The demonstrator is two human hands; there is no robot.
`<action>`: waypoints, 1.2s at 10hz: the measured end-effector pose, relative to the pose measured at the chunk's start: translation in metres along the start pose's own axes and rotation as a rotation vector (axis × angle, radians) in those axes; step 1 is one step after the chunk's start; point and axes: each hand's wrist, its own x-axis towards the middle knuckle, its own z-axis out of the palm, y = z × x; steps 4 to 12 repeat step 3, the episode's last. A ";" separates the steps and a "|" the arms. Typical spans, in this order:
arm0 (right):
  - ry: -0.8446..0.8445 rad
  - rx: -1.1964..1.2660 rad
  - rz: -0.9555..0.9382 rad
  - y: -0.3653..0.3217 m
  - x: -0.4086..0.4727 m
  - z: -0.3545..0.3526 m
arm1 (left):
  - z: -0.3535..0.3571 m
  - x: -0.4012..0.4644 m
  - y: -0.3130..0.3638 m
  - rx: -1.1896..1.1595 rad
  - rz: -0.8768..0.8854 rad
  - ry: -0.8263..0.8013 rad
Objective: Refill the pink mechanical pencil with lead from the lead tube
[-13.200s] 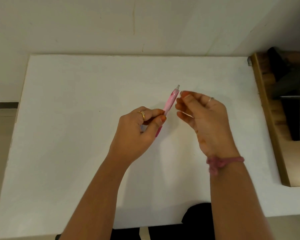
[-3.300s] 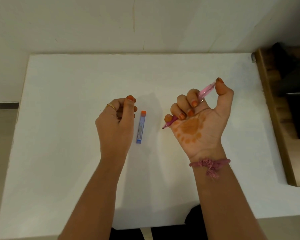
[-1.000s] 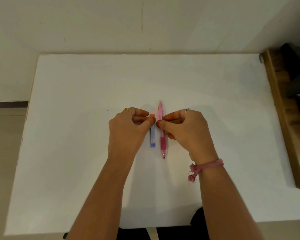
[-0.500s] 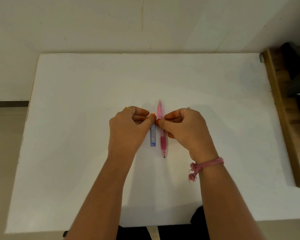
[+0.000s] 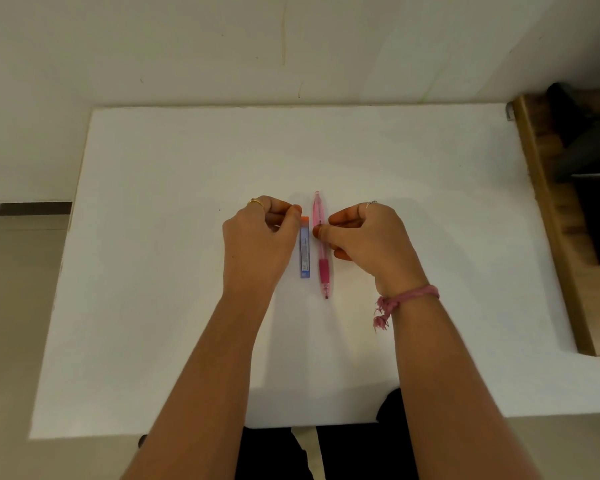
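The pink mechanical pencil [image 5: 321, 244] lies flat on the white table [image 5: 153, 237], tip toward me. Just left of it and parallel lies the blue lead tube [image 5: 304, 252], its orange cap at the far end. My left hand [image 5: 257, 240] rests left of the tube with fingers curled; its thumb tip sits beside the orange cap and grips nothing. My right hand [image 5: 368, 237] rests right of the pencil, thumb and forefinger pinching the middle of the barrel.
A wooden piece of furniture [image 5: 548, 216] with dark metal parts stands against the table's right edge. A pale wall [image 5: 291, 46] rises behind the table's far edge. A pink thread band [image 5: 406, 299] circles my right wrist.
Within the last second my left thumb has drawn slightly away from the tube's cap. The pencil and tube lie where they were. Seconds earlier my right hand held the pencil in the air.
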 end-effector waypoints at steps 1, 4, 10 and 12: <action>-0.013 0.008 -0.011 -0.001 -0.001 -0.001 | -0.001 -0.001 0.001 0.006 0.029 0.020; 0.123 -0.010 -0.059 -0.009 -0.006 -0.008 | -0.005 -0.010 0.010 0.055 0.114 0.091; 0.123 -0.010 -0.059 -0.009 -0.006 -0.008 | -0.005 -0.010 0.010 0.055 0.114 0.091; 0.123 -0.010 -0.059 -0.009 -0.006 -0.008 | -0.005 -0.010 0.010 0.055 0.114 0.091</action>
